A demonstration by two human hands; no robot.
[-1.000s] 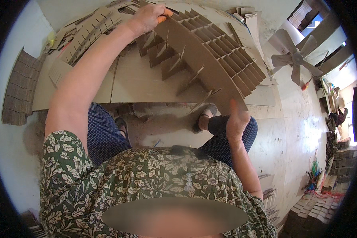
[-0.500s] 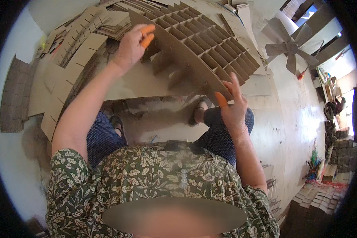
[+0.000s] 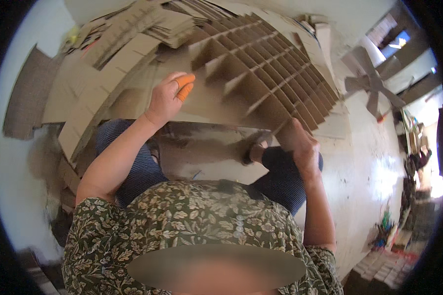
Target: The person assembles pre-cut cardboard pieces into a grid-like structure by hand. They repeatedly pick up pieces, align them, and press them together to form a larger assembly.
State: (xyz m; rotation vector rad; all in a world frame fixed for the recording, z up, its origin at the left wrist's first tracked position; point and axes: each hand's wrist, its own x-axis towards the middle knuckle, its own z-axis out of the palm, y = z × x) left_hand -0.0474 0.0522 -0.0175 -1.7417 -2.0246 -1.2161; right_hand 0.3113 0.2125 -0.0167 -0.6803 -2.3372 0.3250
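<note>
A brown cardboard divider grid (image 3: 268, 66), made of crossed slotted strips, lies tilted on the work surface ahead of me. Its near-left strip ends stick out toward me, some of them smeared by motion. My right hand (image 3: 304, 147) is closed at the grid's near corner, above my right knee; blur hides the exact fingertip contact. Left of the grid and apart from it, my left hand (image 3: 170, 98) hangs in the air with its fingers curled together. Orange covers (image 3: 184, 86) sit on two of its fingers. Nothing shows between them.
Slotted cardboard strips (image 3: 103, 73) lie on the left, with a stack of flat pieces (image 3: 170, 29) behind. A dark cardboard stack (image 3: 29, 93) stands at the far left. A fan (image 3: 371, 83) stands on the right, and more cardboard stacks (image 3: 379, 265) sit at the lower right.
My left hand has come off the long strip and moved down toward me. My right hand has closed at the near corner. The long strip no longer shows between the hands. The view has shifted slightly.
</note>
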